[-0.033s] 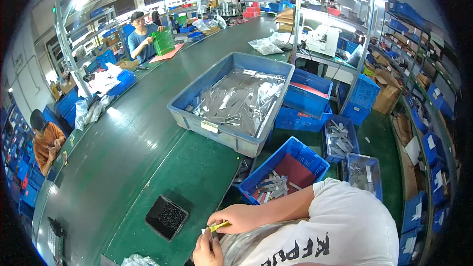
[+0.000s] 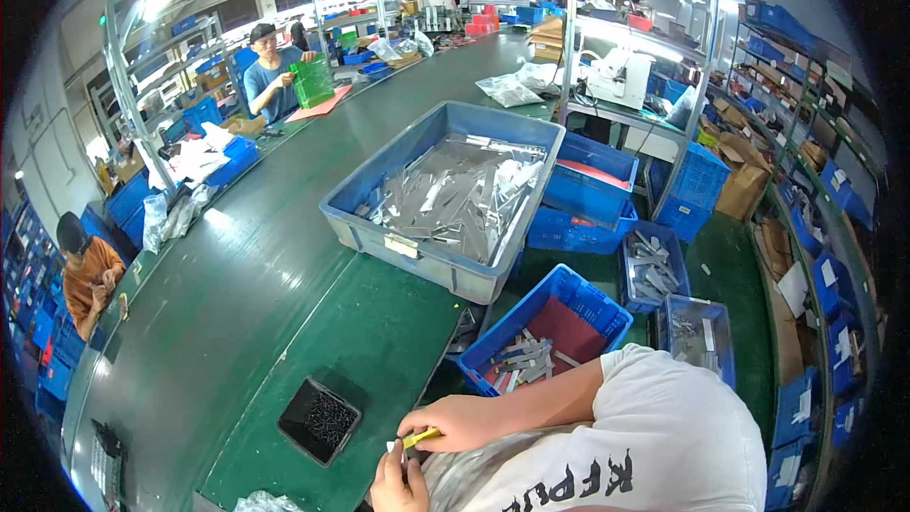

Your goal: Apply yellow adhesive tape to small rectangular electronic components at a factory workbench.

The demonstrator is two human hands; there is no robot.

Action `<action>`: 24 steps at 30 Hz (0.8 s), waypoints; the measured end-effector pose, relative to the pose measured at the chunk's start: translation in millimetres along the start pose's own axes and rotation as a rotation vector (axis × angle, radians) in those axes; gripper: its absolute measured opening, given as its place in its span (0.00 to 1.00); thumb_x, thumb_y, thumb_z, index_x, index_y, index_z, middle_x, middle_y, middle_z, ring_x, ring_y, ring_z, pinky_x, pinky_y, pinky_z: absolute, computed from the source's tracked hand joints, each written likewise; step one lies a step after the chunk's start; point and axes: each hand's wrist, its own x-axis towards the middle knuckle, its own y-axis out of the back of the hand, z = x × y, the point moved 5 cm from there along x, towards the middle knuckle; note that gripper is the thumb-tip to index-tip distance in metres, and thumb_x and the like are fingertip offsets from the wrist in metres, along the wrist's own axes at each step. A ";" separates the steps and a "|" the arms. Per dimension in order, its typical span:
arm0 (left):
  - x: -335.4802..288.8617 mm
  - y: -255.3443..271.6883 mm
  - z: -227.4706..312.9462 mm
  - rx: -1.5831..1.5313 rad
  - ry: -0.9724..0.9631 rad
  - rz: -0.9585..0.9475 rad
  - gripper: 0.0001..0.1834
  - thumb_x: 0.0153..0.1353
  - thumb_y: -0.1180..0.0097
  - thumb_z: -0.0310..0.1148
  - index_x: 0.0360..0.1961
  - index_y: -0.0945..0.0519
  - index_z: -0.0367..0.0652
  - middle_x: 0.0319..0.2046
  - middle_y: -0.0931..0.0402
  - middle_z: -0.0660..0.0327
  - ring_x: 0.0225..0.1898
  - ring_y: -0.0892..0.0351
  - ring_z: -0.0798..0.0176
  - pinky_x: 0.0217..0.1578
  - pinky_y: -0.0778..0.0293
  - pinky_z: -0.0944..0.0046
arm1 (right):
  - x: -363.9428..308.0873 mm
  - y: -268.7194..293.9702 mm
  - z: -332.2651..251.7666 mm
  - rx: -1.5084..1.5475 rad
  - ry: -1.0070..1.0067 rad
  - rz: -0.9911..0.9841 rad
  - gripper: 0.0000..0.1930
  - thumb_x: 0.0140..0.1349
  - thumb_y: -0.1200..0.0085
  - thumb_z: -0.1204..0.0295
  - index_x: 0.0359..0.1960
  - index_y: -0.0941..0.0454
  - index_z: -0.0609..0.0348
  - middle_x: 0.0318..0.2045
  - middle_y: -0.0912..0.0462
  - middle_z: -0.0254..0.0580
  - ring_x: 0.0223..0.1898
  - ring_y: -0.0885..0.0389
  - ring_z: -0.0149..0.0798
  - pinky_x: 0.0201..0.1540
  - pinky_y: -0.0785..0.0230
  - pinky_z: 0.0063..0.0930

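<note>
At the bench's near edge, my right hand [image 2: 460, 420] is closed round a slim yellow tool [image 2: 422, 437], whose exact kind I cannot make out. My left hand [image 2: 398, 485] is just below, its fingertips pinching a small white piece [image 2: 394, 447] against the yellow tool's tip. The two hands almost touch, and my fingers hide most of the piece. To their left, a black square bin [image 2: 301, 410] with small dark screw-like parts stands on the green bench top.
A large grey-blue tub [image 2: 417, 261] of flat metal strips sits ahead on the bench [image 2: 256, 256]. Beside my right arm are a blue crate [image 2: 493, 346] of strips and a smaller bin [image 2: 668, 246]. Clear plastic [image 2: 267, 501] lies near the lower edge. Two people work across the bench.
</note>
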 end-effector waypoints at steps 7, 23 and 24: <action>1.0 -4.0 -3.5 -0.007 0.127 -0.075 0.23 0.71 0.52 0.36 0.62 0.31 0.34 0.53 0.26 0.38 0.52 0.24 0.36 0.51 0.26 0.50 | -1.6 -0.4 -5.9 -0.119 0.058 0.038 0.15 0.64 0.44 0.68 0.51 0.25 0.58 0.37 0.16 0.50 0.37 0.17 0.54 0.37 0.26 0.42; -4.3 -10.5 -19.2 -0.121 0.066 0.060 0.23 0.72 0.53 0.33 0.64 0.33 0.32 0.53 0.25 0.39 0.48 0.20 0.44 0.47 0.23 0.56 | 0.6 -15.7 -7.0 -0.543 0.496 0.316 0.11 0.62 0.43 0.66 0.45 0.21 0.53 0.26 0.21 0.37 0.22 0.21 0.46 0.23 0.31 0.37; -5.7 -12.2 -25.2 -0.138 0.120 0.067 0.23 0.72 0.52 0.33 0.64 0.33 0.32 0.51 0.24 0.40 0.46 0.19 0.45 0.46 0.22 0.57 | -0.1 -15.3 -8.4 -0.542 0.494 0.317 0.11 0.62 0.43 0.66 0.45 0.21 0.53 0.26 0.21 0.37 0.22 0.21 0.46 0.23 0.31 0.37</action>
